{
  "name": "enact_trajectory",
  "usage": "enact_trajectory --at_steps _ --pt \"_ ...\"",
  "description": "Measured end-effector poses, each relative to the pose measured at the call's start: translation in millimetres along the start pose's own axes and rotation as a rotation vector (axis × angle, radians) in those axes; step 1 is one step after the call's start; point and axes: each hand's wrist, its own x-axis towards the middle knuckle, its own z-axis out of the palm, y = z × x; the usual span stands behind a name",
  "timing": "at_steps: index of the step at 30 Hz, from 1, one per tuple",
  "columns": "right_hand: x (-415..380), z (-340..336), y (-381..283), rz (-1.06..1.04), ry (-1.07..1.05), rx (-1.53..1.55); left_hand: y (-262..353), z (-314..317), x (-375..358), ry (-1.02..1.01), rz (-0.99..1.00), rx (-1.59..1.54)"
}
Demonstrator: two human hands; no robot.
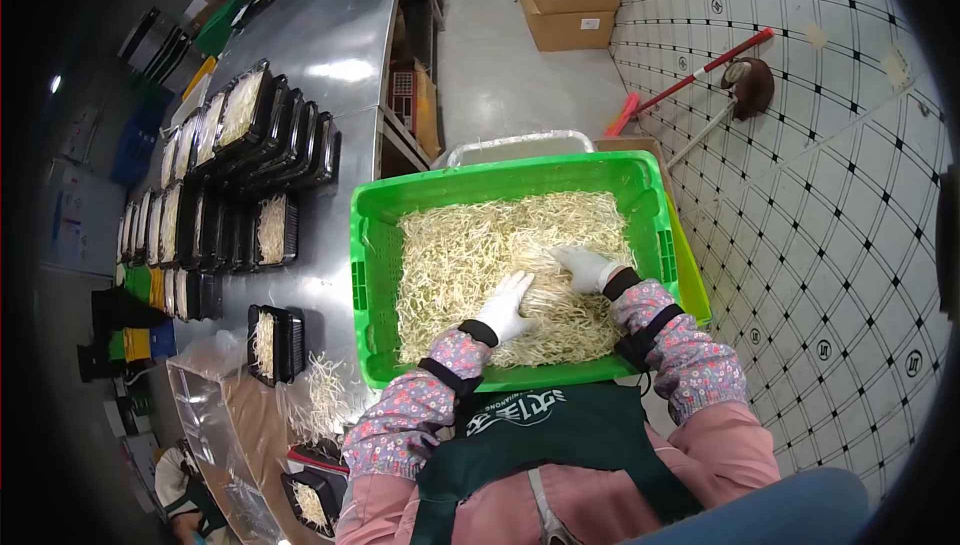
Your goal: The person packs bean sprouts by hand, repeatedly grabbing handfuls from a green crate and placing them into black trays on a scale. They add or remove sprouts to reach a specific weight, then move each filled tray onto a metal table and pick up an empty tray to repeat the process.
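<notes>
A green plastic crate (pixel 512 377) full of pale bean sprouts (pixel 450 255) stands in front of me. My left hand (pixel 505 309), in a white glove, rests on the sprouts near the crate's middle, its fingers stretched out. To its right, my white-gloved right hand (pixel 586 269) touches the heap with fingers extended toward the left; their tips are partly lost among the strands. A loose mound of sprouts lies between the two hands, and neither hand is closed around any.
A steel table (pixel 330 75) on the left carries stacked black trays (pixel 235 125) of sprouts, a single filled tray (pixel 275 345) and a loose sprout pile (pixel 325 400). Cardboard boxes (pixel 570 30) stand ahead. A red-handled broom (pixel 705 67) leans by the patterned wall. Another person (pixel 190 490) is at lower left.
</notes>
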Motion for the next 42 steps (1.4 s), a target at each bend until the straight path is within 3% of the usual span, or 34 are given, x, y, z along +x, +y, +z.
enact_trajectory --at_steps 1,2,3,6,9,13,20,21,24,25,26,27,28,29,30,31,32,33,35,36,38,39,41,42 --pt "0 -2 -3 -0.054 -0.02 -0.027 -6 -3 -7 0.008 -0.016 -0.002" --pt "6 -13 0 -0.011 -0.159 -0.028 -12 -7 -17 -0.015 -0.094 -0.189" --pt "14 -18 3 -0.024 -0.164 -0.031 -11 -19 -26 -0.034 -0.167 -0.372" --pt "31 -22 5 0.132 -0.001 0.116 0 -42 -52 0.195 -0.194 -0.462" --pt "32 -12 -36 0.177 -0.128 0.129 -5 -44 -80 0.307 -0.234 -0.471" --pt "-3 16 -96 -0.032 -0.003 -0.144 -3 -36 -121 0.464 -0.329 -0.652" --pt "-3 34 -78 -0.173 0.153 0.099 23 -19 -180 0.771 -0.401 -0.664" --pt "-3 31 -76 -0.158 0.19 -0.001 31 -21 -186 0.785 -0.403 -0.579" --pt "-2 5 -76 -0.158 0.151 0.355 51 -26 -204 0.784 -0.437 -0.571" --pt "7 7 -60 -0.182 0.183 0.429 51 -26 -208 0.845 -0.365 -0.356" --pt "-1 -12 -79 -0.12 0.052 0.739 55 -28 -215 0.817 -0.388 -0.32" --pt "-3 -17 -83 -0.094 0.115 0.747 53 -19 -217 0.836 -0.407 -0.446" --pt "35 34 3 -0.101 0.229 0.614 56 -21 -223 0.857 -0.398 -0.449" --pt "13 4 -35 -0.115 0.092 0.379 53 -15 -228 0.873 -0.365 -0.436" --pt "13 2 -33 -0.109 0.011 0.165 54 -11 -234 0.887 -0.361 -0.438" --pt "16 10 -18 -0.232 0.157 0.003 56 -12 -241 0.9 -0.348 -0.442" --pt "12 6 -35 -0.213 0.062 0.444 60 -16 -251 0.901 -0.355 -0.429" --pt "11 1 -39 -0.113 0.069 0.557 64 -18 -261 0.896 -0.361 -0.425" --pt "33 30 3 -0.006 0.277 0.758 63 -15 -282 0.93 -0.391 -0.41" --pt "32 41 2 -0.026 0.271 0.754 63 -15 -294 0.972 -0.371 -0.383" --pt "29 58 -5 -0.206 -0.028 0.625 64 -12 -320 1.051 -0.348 -0.346" --pt "30 63 -2 -0.218 -0.029 0.617 64 -11 -333 1.065 -0.347 -0.342" --pt "40 74 11 -0.213 0.186 0.059 66 -10 -364 1.186 -0.363 -0.32" --pt "18 50 -43 -0.094 0.047 0.236 68 -10 -381 1.221 -0.396 -0.346"
